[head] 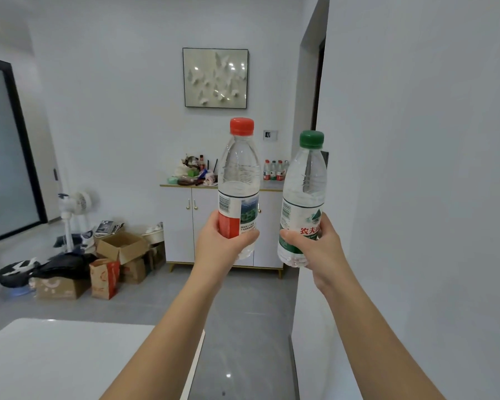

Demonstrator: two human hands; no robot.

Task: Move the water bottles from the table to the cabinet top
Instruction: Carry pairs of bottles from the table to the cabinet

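White surface (55, 359) at 7 o'clock is left behind, no bottles seen on it. Red-cap bottle (238, 186) is clenched by left grip (223, 243), green-cap bottle (303, 197) by right grip (315, 243); both held upright, low on the body, prob. for carrying. Cabinet top (269, 186) at 12 o'clock, w/ other bottles (273, 170) already there.

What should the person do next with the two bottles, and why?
Probably walk forward across the floor toward the white cabinet on the far wall. The left hand holds the red-capped bottle and the right hand the green-capped bottle, both upright in the air. The table is already behind them, and the cabinet top is out of reach.
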